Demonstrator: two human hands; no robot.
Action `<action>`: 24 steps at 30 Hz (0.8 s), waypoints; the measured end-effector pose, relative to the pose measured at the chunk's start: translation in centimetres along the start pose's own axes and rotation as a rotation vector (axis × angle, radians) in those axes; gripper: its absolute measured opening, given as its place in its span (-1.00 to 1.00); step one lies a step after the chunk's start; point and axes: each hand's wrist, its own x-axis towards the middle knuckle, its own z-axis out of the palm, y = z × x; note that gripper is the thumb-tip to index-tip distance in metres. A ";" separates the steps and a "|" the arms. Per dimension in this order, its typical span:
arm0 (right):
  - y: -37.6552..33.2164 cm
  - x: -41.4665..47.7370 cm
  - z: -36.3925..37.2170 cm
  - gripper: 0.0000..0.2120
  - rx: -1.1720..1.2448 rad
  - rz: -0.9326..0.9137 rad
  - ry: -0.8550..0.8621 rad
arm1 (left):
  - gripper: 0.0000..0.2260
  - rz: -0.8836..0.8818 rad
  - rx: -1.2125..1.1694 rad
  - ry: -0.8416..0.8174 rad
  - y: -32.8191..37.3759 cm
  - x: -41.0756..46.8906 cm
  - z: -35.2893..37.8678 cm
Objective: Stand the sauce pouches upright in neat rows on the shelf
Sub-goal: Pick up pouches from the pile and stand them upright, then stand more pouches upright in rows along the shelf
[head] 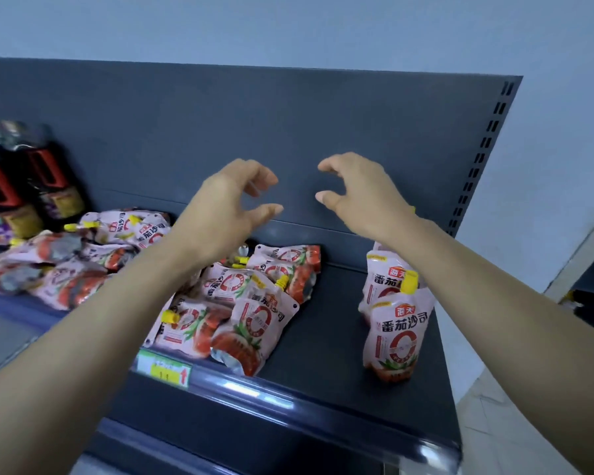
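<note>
Pink sauce pouches with yellow caps lie in a loose heap point(247, 303) across the left and middle of the dark shelf point(323, 337). At the right end, a front pouch point(396, 337) stands upright, with others upright in a row behind it point(379, 279). My left hand point(227, 207) and my right hand point(360, 193) hover above the shelf in front of the back panel. Both hands have curled, spread fingers and hold nothing. They face each other with a gap between them.
Dark sauce bottles point(48, 180) with red labels stand at the far left. A green and yellow price tag point(165, 370) sits on the shelf's front rail. The upright back panel point(288, 132) ends at a slotted post point(484, 149) on the right.
</note>
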 end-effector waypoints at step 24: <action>-1.1 7.3 15.2 -0.53 -0.200 0.113 -0.363 | -0.65 -0.007 -0.011 -0.403 -14.1 0.7 3.7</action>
